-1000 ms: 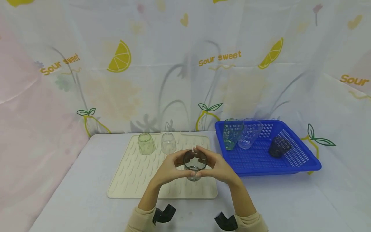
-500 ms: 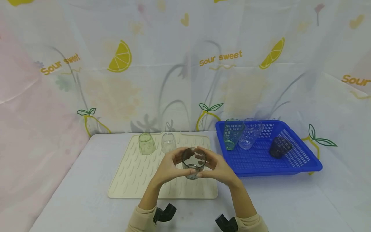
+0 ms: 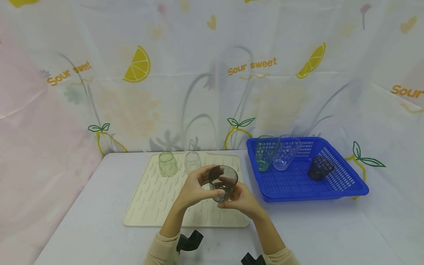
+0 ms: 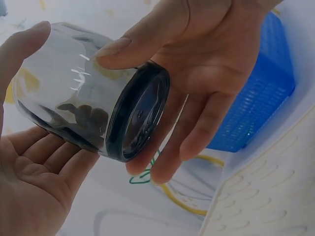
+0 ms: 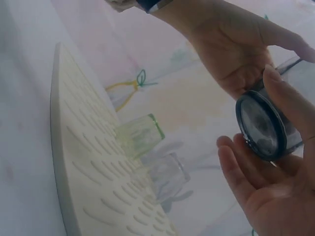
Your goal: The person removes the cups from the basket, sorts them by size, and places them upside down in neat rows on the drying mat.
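A smoky grey drinking glass point(image 3: 223, 180) is held up over the mat, its mouth tilted toward the head camera. My left hand point(image 3: 193, 189) grips its side, thumb across the front and fingers behind. Lower down, my right hand point(image 3: 244, 202) holds it near the base, fingers on the far side. In the left wrist view the glass's thick dark base point(image 4: 140, 115) faces the right palm, with the right thumb on the wall just above it. From the right wrist, the right fingers point(image 5: 246, 172) show curled below the round base.
On the cream ridged drying mat point(image 3: 145, 206), a green-tinted glass point(image 3: 168, 164) and a clear glass point(image 3: 192, 162) stand upside down at the back. The blue basket point(image 3: 311, 195) at right holds a tall green glass point(image 3: 265, 154), a tall clear glass point(image 3: 285, 154) and a dark tumbler point(image 3: 320, 168).
The glass has risen slightly and tilted. My right hand has slid down from its side toward the base, while my left hand has kept its grip.
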Motion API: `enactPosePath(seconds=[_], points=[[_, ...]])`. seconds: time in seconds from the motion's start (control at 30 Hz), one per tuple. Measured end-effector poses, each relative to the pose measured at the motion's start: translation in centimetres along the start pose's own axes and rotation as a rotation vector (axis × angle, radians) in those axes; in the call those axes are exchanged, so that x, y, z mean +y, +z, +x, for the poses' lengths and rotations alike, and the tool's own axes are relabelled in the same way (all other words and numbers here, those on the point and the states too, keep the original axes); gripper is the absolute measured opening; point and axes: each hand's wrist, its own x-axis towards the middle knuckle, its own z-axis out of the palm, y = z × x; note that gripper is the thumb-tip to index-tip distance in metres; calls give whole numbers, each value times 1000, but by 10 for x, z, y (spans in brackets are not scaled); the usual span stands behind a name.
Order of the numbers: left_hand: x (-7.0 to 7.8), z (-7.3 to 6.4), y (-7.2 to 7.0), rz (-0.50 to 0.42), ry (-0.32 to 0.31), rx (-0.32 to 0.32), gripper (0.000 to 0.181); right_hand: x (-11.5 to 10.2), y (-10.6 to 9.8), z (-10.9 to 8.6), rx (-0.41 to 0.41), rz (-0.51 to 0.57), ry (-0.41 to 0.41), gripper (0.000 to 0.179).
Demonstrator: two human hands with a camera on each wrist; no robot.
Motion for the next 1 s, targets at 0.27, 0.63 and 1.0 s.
enactPosePath(seconds=[0.27, 0.63, 1.0], points=[[-2, -3, -1, -25, -3, -17, 75, 4, -3, -5, 45, 52, -11, 62], [-6, -10, -5, -17, -4, -16, 81, -9, -16, -11, 133, 10, -12, 62], [-8, -13, -4, -14, -47, 2, 79, -20, -20, -10, 244, 34, -34, 69]])
